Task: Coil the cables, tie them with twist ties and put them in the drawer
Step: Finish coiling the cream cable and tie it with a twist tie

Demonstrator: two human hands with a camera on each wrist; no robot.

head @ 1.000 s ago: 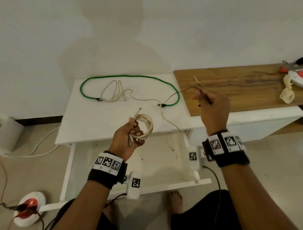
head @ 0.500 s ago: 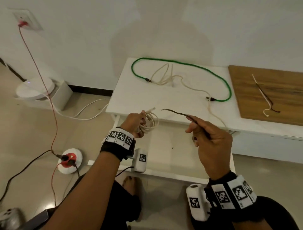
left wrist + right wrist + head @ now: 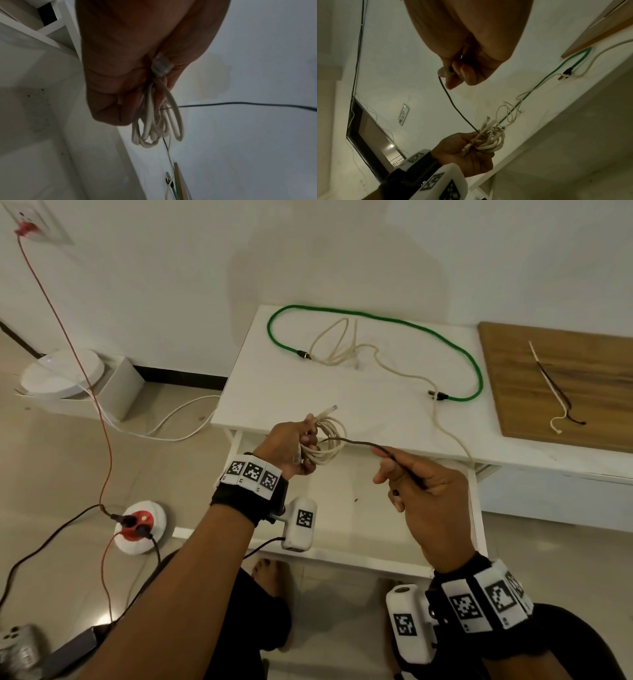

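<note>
The coiled cream cable (image 3: 325, 445) was gripped in the left hand (image 3: 289, 446) above the open drawer (image 3: 342, 508); a dark twist tie (image 3: 363, 444) was pinched by the right hand (image 3: 428, 498), its tip at the coil.

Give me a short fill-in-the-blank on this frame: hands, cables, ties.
1. The left hand grips a coiled ____ cable.
2. The right hand pinches a dark twist tie whose tip reaches the ____.
3. The cable lying in a big loop on the white table is ____.
4. Two spare ties lie on the ____ board.

Missing words: white; coil; green; wooden
</note>
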